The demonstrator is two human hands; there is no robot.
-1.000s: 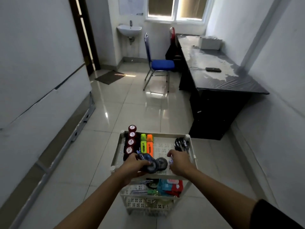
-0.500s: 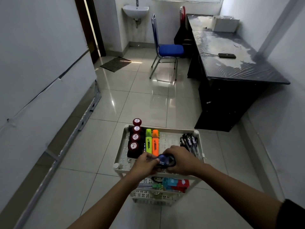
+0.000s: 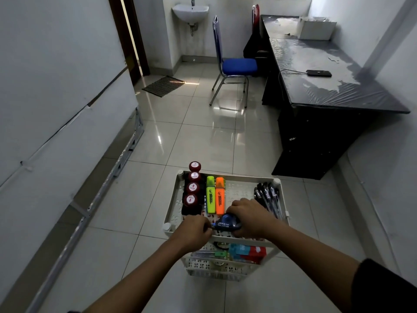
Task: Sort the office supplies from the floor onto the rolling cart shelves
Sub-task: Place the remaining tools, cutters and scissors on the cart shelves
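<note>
1. The right hand [image 3: 250, 216] grips a blue plastic correction-tape dispenser [image 3: 226, 223] over the near edge of the white perforated plastic rolling cart [image 3: 228, 176]'s top shelf.
2. The left hand [image 3: 195, 229] has curled fingers pinching the dispenser's left tip.
3. On the shelf lie 4 dark red-capped stamps [image 3: 191, 192], 2 highlighters [image 3: 215, 196] and black pens [image 3: 267, 195].
</note>
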